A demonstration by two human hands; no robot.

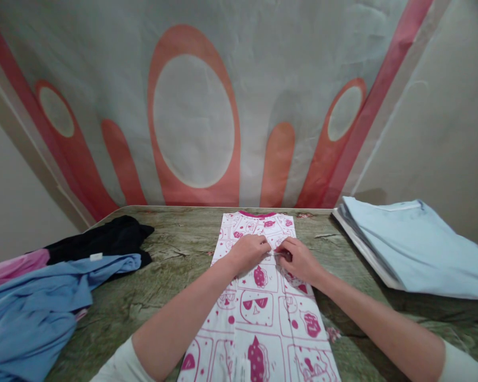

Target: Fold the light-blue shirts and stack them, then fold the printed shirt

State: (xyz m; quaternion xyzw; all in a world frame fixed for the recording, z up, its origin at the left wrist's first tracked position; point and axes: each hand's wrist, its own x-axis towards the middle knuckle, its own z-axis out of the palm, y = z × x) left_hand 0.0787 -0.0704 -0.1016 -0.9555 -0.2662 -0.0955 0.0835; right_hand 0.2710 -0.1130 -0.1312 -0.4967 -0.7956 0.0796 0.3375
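A white garment with a pink cartoon print (263,313) lies lengthwise down the middle of the table, folded into a narrow strip, its pink collar at the far end. My left hand (248,251) rests on it about a third of the way from the collar, fingers curled and pinching the cloth. Right beside it, my right hand (298,259) also pinches a fold of the same cloth. The two hands nearly touch over the garment's centre line.
A heap of loose clothes, blue (32,307), black (103,239) and pink (8,269), lies at the table's left. A stack of folded light-blue garments (414,249) sits at the right. The wood-patterned table (175,249) ends at a wall hung with an orange-and-grey cloth (223,106).
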